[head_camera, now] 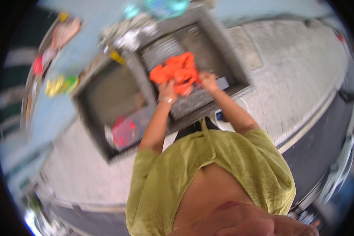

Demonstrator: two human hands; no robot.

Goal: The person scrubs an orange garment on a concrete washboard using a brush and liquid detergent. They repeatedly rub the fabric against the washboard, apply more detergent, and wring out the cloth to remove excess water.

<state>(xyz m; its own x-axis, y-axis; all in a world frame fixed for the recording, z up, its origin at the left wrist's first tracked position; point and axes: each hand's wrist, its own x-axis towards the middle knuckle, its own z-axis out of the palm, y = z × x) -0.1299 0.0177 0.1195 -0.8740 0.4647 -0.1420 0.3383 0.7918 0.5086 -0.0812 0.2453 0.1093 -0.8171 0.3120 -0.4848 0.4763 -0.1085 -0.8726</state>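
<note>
A bunched orange cloth (177, 70) lies on the ribbed washboard (188, 104) of a grey concrete laundry sink (233, 59). My left hand (167, 90), with a light band at the wrist, grips the near left edge of the cloth. At the cloth's right side is my right hand (209, 82), fingers curled beside a small red patch. Motion blur hides whether those fingers hold the red patch or only touch it. A pale flat piece (222, 83) lies just right of that hand.
The left basin (112, 88) holds murky water and a pink and red item (124, 132). Crumpled grey and white material (131, 35) and a yellow object (117, 57) rest on the sink's far rim. Behind stands a teal container (166, 7). A white bucket (224, 119) is below the near edge.
</note>
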